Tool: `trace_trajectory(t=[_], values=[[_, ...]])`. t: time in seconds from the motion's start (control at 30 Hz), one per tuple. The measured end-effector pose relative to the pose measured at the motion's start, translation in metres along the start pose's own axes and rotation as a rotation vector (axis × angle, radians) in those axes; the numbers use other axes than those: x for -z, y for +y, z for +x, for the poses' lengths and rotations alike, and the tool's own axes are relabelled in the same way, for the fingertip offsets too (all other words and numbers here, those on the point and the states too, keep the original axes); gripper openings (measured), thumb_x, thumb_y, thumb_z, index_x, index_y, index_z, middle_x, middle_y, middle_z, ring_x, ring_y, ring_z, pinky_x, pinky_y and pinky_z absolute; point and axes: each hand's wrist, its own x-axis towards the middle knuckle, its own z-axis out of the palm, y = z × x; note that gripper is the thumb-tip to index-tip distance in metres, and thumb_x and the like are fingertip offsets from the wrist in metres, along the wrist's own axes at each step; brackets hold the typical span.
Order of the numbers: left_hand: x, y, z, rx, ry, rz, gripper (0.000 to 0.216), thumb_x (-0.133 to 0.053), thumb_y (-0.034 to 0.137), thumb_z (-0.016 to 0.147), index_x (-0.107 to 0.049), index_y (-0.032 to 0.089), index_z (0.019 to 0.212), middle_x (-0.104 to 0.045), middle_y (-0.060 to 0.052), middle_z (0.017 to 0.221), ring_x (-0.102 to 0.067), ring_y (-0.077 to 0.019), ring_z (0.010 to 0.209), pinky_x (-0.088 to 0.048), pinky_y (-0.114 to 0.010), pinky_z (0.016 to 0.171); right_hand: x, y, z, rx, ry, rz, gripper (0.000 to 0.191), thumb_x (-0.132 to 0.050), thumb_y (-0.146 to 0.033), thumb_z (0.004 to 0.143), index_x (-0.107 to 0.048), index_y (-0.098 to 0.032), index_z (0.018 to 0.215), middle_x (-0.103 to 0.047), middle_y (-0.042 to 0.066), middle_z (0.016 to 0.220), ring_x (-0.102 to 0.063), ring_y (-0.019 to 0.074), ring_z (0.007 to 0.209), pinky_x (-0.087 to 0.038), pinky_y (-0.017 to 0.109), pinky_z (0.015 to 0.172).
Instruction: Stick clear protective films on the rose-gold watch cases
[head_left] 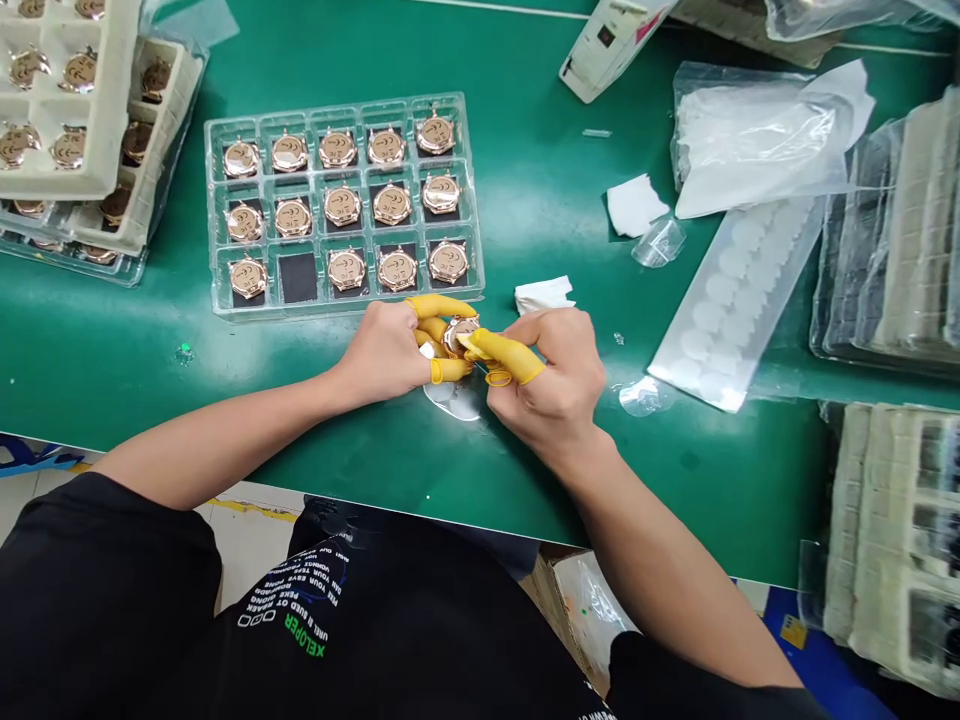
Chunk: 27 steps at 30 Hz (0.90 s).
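My left hand [390,350] is closed round a rose-gold watch case [456,333], gripping it with fingers in yellow finger cots. My right hand [547,375], also with yellow cots, pinches at the face of the same case, where a small clear film shows. Both hands hover low over the green mat [525,470], just in front of a clear plastic tray [345,205] with several watch cases in its cells. One cell [298,277] in the front row holds only a black pad. A clear round film [459,398] lies on the mat under my hands.
Stacked cream trays [75,120] of watch cases stand at the far left. A white sheet of round stickers [739,300] lies to the right, with plastic bags [757,135], loose clear films [643,397], white wipes [634,205] and stacked trays [896,540] at the right edge.
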Motion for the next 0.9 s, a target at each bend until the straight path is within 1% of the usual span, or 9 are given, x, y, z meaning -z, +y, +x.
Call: trace_trajectory(t=[0.1,0.2,0.27,0.33,0.43,0.57,0.7,0.8,0.9], values=[[0.0000,0.0032,-0.0014,0.015,-0.006,0.033,0.055,-0.091,0.024,0.065,-0.080,0.015,0.118,-0.077,-0.002,0.079,-0.065,-0.0107,0.064,-0.053,-0.022,0.060,0.0012,-0.0041,-0.0022,0.018,-0.029,0.011,0.037,-0.055,0.006,0.081,-0.065,-0.023,0.100,-0.061,0.001,0.079,-0.052,0.0179,0.074,-0.036,0.036,0.065],[0.0003,0.0049,-0.0021,0.015,-0.022,0.042,0.055,-0.090,0.023,0.065,-0.080,0.015,0.119,-0.080,-0.003,0.083,-0.069,-0.0118,0.068,-0.055,-0.022,0.063,0.0040,-0.0035,-0.0012,-0.053,-0.068,0.042,0.033,-0.056,0.003,0.081,-0.066,-0.024,0.096,-0.057,0.001,0.075,-0.048,0.0178,0.071,-0.035,0.035,0.063],[0.0006,0.0044,-0.0017,0.014,-0.022,0.020,0.055,-0.089,0.023,0.066,-0.080,0.016,0.120,-0.081,-0.003,0.086,-0.071,-0.0123,0.071,-0.056,-0.022,0.065,0.0044,-0.0018,0.0005,-0.066,-0.006,0.037,0.033,-0.056,0.002,0.082,-0.068,-0.026,0.097,-0.057,0.001,0.075,-0.048,0.0178,0.069,-0.036,0.035,0.062],[0.0009,0.0037,-0.0006,0.015,-0.017,0.014,0.055,-0.089,0.023,0.066,-0.080,0.016,0.119,-0.080,-0.003,0.085,-0.071,-0.0122,0.070,-0.055,-0.021,0.064,0.0033,-0.0012,0.0018,-0.038,0.051,0.004,0.040,-0.055,0.003,0.080,-0.070,-0.027,0.102,-0.062,0.002,0.077,-0.050,0.0183,0.070,-0.037,0.036,0.063],[0.0011,0.0043,0.0007,0.016,-0.010,0.024,0.056,-0.089,0.023,0.064,-0.080,0.015,0.118,-0.079,-0.002,0.082,-0.069,-0.0121,0.068,-0.054,-0.022,0.062,0.0015,-0.0036,0.0014,0.009,0.009,0.005,0.047,-0.054,0.004,0.079,-0.072,-0.028,0.108,-0.068,0.002,0.079,-0.051,0.0187,0.070,-0.040,0.037,0.063],[0.0008,0.0077,-0.0004,0.034,-0.037,0.029,0.056,-0.089,0.026,0.065,-0.080,0.014,0.119,-0.078,-0.002,0.080,-0.068,-0.0120,0.067,-0.054,-0.022,0.061,0.0023,-0.0072,-0.0008,0.025,-0.037,0.028,0.047,-0.053,0.005,0.080,-0.070,-0.027,0.109,-0.066,0.002,0.077,-0.049,0.0186,0.070,-0.039,0.035,0.061],[0.0011,0.0083,-0.0017,0.017,-0.014,0.071,0.055,-0.088,0.023,0.065,-0.080,0.016,0.118,-0.079,-0.002,0.080,-0.068,-0.0115,0.067,-0.053,-0.022,0.062,0.0015,-0.0051,0.0001,0.001,0.010,0.061,0.052,-0.053,0.007,0.078,-0.069,-0.028,0.112,-0.068,0.001,0.081,-0.053,0.0189,0.074,-0.041,0.035,0.064],[0.0019,0.0081,-0.0013,0.025,-0.012,0.083,0.054,-0.088,0.023,0.064,-0.081,0.015,0.117,-0.079,-0.002,0.080,-0.068,-0.0121,0.067,-0.054,-0.022,0.062,0.0001,-0.0036,0.0016,0.008,0.020,0.047,0.049,-0.053,0.008,0.077,-0.070,-0.026,0.108,-0.068,0.002,0.083,-0.051,0.0191,0.075,-0.038,0.036,0.065],[0.0019,0.0092,-0.0018,0.018,-0.018,0.103,0.054,-0.088,0.025,0.064,-0.081,0.015,0.117,-0.079,-0.002,0.080,-0.069,-0.0125,0.068,-0.054,-0.022,0.062,0.0012,-0.0043,0.0016,0.001,-0.059,0.061,0.044,-0.053,0.008,0.075,-0.069,-0.025,0.100,-0.062,0.002,0.078,-0.045,0.0186,0.072,-0.035,0.035,0.063]])
